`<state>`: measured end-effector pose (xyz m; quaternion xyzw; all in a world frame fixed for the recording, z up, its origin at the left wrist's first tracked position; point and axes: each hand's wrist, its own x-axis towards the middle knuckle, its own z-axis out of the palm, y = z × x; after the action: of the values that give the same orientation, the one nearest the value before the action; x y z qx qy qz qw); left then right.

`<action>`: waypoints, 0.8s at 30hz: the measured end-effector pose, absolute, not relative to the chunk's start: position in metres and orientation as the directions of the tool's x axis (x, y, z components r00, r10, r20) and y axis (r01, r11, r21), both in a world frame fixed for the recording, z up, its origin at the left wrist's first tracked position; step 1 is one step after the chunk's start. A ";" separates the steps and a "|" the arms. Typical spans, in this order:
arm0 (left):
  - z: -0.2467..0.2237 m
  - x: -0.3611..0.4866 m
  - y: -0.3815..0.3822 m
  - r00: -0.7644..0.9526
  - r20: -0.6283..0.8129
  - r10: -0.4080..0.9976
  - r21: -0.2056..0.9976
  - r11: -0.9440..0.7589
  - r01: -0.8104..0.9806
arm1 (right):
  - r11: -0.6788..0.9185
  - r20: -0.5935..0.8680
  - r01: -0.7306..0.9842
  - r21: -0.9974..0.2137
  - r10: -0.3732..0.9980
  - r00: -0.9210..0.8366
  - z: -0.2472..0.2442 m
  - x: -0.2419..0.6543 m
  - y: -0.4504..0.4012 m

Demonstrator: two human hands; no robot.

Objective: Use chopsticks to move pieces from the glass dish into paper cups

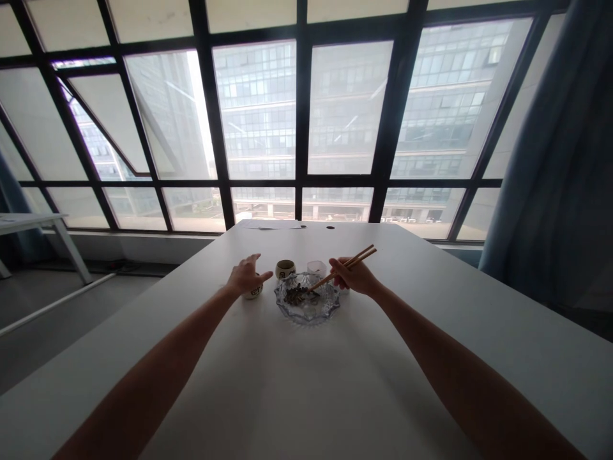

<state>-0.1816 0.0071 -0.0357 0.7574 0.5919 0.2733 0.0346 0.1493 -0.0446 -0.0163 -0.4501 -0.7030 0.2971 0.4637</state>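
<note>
My right hand (352,276) grips a pair of wooden chopsticks (363,255). Their tips reach down into a scalloped clear glass bowl (309,314), by a heap of small dark dried pieces (294,294) whose kind I cannot make out. To the left of the bowl, my left hand (245,276) is open, fingers apart, above a pale cup with dark marks (255,292). Whether it touches that cup is unclear, as the hand hides part of it. A similar cup (285,268) stands behind the bowl, beside a small clear glass (317,268).
A long white table (287,396) runs toward the windows. White sheets (272,224) lie at its far end near two dark round holes. Another white table (33,221) stands at the left, and a blue-grey curtain (536,160) hangs on the right.
</note>
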 end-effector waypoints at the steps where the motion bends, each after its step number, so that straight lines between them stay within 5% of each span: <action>1: -0.030 -0.174 0.012 0.207 0.380 0.901 0.335 -0.343 0.878 | 0.421 0.384 0.362 -0.832 0.907 -0.172 -0.016 0.149 -0.046; 9: -0.026 -0.140 0.061 0.496 0.148 0.856 0.359 -0.514 0.779 | 0.428 0.377 0.377 -0.821 0.903 -0.205 -0.013 0.145 -0.052; 15: -0.036 -0.141 0.077 0.553 0.213 0.806 0.394 -0.588 0.706 | 0.427 0.405 0.309 -0.850 0.904 -0.133 -0.011 0.145 -0.052; 24: -0.046 -0.143 0.075 0.606 0.398 0.689 0.256 -0.717 0.648 | 0.498 0.514 0.150 -0.854 0.853 0.091 -0.014 0.122 -0.047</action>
<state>-0.1434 0.0748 -0.0461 0.8950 0.3735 0.2403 0.0426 0.1224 -0.0469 -0.0136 -0.4111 -0.6102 0.2864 0.6137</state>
